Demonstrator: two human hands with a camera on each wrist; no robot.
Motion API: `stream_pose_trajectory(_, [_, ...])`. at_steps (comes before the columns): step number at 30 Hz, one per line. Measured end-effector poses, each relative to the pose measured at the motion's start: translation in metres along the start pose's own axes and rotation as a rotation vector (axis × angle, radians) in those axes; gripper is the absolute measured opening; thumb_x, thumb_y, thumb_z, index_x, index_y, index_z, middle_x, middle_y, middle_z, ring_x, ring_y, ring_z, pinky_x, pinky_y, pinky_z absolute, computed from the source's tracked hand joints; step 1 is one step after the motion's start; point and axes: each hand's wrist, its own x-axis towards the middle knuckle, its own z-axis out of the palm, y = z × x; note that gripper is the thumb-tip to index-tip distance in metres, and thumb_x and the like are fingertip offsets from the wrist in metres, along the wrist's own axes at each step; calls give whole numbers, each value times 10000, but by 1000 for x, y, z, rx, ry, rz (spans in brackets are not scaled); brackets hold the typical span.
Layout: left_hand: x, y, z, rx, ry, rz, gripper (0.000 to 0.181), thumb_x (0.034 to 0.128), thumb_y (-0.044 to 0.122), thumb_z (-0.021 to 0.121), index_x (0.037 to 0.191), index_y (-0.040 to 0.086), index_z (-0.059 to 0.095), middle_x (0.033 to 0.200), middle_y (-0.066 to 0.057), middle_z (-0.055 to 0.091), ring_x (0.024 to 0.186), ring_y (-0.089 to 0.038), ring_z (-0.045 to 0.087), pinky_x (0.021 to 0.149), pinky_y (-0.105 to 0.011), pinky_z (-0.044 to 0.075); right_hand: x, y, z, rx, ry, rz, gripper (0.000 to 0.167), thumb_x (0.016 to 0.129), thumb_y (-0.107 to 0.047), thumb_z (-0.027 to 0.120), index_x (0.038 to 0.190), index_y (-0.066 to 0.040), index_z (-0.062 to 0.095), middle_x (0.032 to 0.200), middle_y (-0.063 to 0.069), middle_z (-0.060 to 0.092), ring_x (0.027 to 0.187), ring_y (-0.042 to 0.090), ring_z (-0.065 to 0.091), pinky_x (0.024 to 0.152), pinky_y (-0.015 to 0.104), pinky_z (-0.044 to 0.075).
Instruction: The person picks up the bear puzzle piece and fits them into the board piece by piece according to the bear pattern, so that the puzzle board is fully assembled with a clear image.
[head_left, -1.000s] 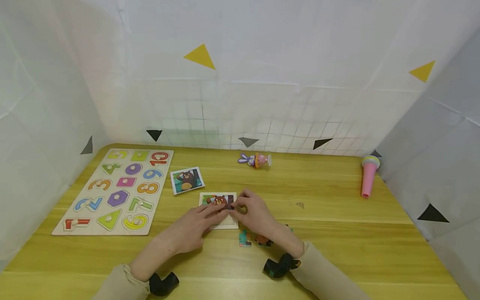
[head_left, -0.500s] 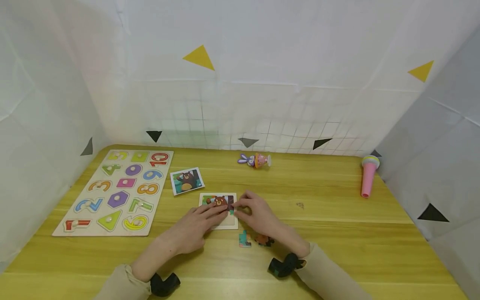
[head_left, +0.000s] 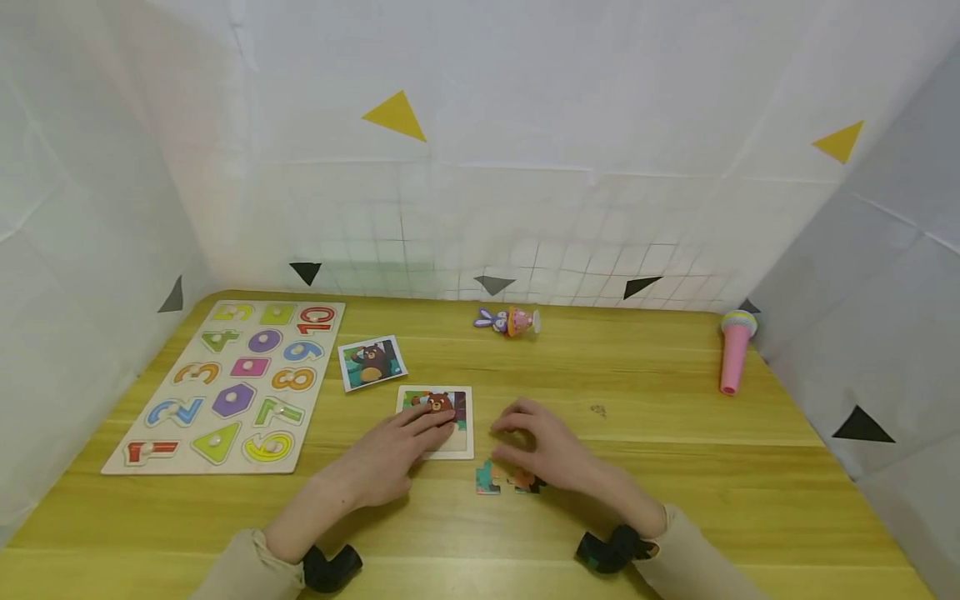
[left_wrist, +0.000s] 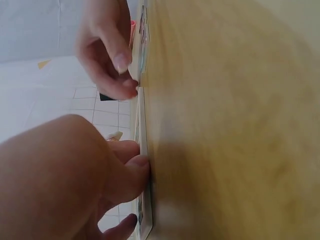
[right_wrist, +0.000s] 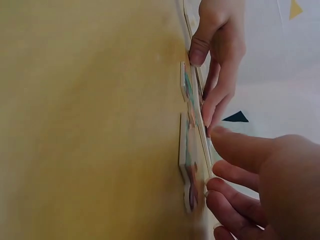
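A small jigsaw tray (head_left: 462, 448) lies in front of the person, a bear picture partly laid in its upper part and bare tray showing below. My left hand (head_left: 382, 458) rests on it with extended fingers over the picture, covering part of it. In the left wrist view, the thumb (left_wrist: 137, 172) touches the tray's near edge. My right hand (head_left: 555, 446) hovers right of the tray, fingers loosely bent with nothing between them. Below its fingertips lie loose jigsaw pieces, a teal one (head_left: 486, 479) and a brown one (head_left: 527, 483) partly hidden by the hand.
A bear picture card (head_left: 372, 364) lies behind the tray. Left of it is a number-and-shape peg board (head_left: 225, 387). A rabbit figurine (head_left: 510, 322) lies at the back, and a pink toy microphone (head_left: 736, 354) at the far right. White sheets (head_left: 525, 167) enclose the table.
The right hand has left the tray's right edge and moved right and toward the person, over the loose pieces. A piece now sits at the picture's right side. The left hand has stayed put.
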Motion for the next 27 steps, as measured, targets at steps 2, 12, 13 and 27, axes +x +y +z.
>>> stream_pose_trajectory(2, [1, 0, 0, -19, -6, 1, 776, 817, -66, 615, 1539, 136, 413, 1633, -5, 311, 1513, -299, 250, 1208, -491, 287, -5, 0, -1, 7, -6, -1, 244, 900, -259, 765, 1102, -125, 735, 1117, -12, 628, 1018, 152, 604, 896, 368, 541])
stream_pose_trajectory(12, [2, -1, -1, -64, -18, -3, 783, 801, -87, 606, 1534, 105, 412, 1638, -25, 301, 1513, -285, 251, 1207, -479, 291, -13, -14, 10, -65, -31, -59, 371, 825, -455, 799, 1084, -198, 738, 1119, -67, 588, 1025, 97, 525, 875, 309, 499])
stream_pose_trajectory(13, [2, -1, -1, -63, -17, 0, 784, 799, -88, 606, 1534, 103, 412, 1638, -26, 301, 1513, -286, 252, 1207, -478, 291, -13, -14, 11, -62, -25, -63, 371, 818, -451, 805, 1081, -198, 740, 1118, -69, 585, 1024, 96, 521, 870, 306, 501])
stream_pose_trajectory(27, [3, -2, 1, -70, -4, 28, 788, 810, -105, 581, 1546, 98, 386, 1645, -32, 284, 1519, -290, 234, 1214, -480, 273, -15, -7, 6, -53, -54, -100, 321, 795, -402, 841, 1024, -209, 726, 1130, -75, 588, 1056, 93, 531, 923, 338, 498])
